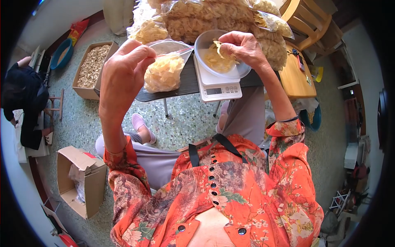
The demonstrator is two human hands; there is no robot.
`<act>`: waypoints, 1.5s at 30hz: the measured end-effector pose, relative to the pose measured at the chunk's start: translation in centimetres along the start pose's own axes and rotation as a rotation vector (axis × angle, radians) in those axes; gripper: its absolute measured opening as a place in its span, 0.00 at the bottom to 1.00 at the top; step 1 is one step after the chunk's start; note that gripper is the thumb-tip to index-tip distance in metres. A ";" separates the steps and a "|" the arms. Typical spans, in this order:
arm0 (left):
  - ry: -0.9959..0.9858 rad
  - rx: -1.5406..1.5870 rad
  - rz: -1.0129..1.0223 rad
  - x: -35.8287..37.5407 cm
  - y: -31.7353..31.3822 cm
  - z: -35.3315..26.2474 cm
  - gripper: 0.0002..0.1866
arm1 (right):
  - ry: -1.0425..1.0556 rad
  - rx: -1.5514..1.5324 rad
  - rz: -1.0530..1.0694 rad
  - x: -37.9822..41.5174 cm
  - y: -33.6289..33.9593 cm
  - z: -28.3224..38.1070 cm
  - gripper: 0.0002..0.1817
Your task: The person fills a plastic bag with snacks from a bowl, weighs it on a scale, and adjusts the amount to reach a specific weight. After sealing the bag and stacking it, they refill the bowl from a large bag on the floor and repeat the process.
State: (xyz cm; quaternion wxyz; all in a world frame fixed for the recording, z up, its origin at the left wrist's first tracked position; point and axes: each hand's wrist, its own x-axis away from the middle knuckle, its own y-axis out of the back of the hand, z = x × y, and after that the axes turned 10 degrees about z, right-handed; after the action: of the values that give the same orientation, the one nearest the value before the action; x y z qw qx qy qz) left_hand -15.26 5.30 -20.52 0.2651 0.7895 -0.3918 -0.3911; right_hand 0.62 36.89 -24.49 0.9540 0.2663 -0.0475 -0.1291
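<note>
Nowhere readable: scale (217, 85) display blurred, bag (165, 71) unlabelled.

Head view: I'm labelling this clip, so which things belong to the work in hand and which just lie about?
In use:
left hand holding the open bag of chips
right hand with chips over the bowl
scale

Lying about:
box of husks
open carton
wooden chair
filled bags

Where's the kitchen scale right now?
In the head view, the kitchen scale sits at the dark table's near edge, under the clear bowl, right of the chip bag.
</note>
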 end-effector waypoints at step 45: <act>-0.103 -0.040 0.042 0.5 2.0 0.8 0.04 | 0.609 0.365 0.372 -4.0 -9.9 13.6 0.36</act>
State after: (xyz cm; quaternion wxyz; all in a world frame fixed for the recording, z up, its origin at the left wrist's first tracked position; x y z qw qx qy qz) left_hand -16.57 3.70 -19.68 0.2683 0.7543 -0.4138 -0.4334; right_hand -7.57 23.06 -18.17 0.8687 0.4441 0.1678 0.1412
